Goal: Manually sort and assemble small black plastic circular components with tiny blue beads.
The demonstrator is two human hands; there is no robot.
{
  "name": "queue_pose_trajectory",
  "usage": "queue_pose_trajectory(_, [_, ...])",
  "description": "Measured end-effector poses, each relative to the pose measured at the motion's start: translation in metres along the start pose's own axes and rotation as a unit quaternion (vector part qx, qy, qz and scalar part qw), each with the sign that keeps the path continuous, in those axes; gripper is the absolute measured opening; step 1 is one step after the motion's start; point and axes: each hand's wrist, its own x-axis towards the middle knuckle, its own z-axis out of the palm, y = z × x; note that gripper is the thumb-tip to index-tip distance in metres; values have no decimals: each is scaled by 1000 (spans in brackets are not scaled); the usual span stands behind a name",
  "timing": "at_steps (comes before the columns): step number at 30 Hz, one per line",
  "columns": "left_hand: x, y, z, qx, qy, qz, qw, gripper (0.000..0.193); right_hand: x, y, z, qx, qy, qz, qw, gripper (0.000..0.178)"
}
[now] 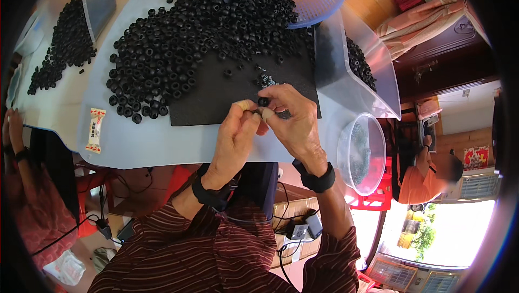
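Note:
Both my hands meet over the near edge of a black mat. In my right hand, thumb and fingers pinch a small round black knob with a hole in it. My left hand is closed right beside it, its fingertips pressed together; what they hold, if anything, is too small to make out. Just beyond the fingers lies a little heap of tiny silvery metal pieces. A large pile of similar black knobs spreads over the table's far and left side.
A blue mesh basket tips knobs onto the pile. Right of the mat stand a clear plastic bin and a round clear tub of small pieces. A wrapped snack lies left. Another person's hand rests at the far-left table edge.

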Motion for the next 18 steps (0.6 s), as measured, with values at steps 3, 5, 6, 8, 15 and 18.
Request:
queue_pose_trajectory(3, [1, 2, 0, -19, 10, -6, 1000, 19, -12, -5, 1, 34, 3, 26, 999, 27])
queue_pose_trajectory(5, [0, -2, -1, 0, -3, 7, 1000, 19, -19, -2, 3, 49, 7, 31, 998, 27])
queue_pose_trajectory(6, [1, -2, -1, 1, -2, 6, 1000, 19, -24, 1, 4, 63, 12, 36, 997, 27])
queue_pose_trajectory(8, [1, -2, -1, 14, -9, 23, 1000, 20, -31, 5, 9, 102, 31, 56, 993, 26])
queue_pose_trajectory(15, [0, 0, 0, 7, -21, -1, 1000, 21, -48, 10, 12, 178, 80, 106, 975, 24])
queue_pose_trajectory(18, [-1, 0, 0, 70, -42, 28, 996, 21, -52, 16, 9, 148, 81, 103, 980, 24])
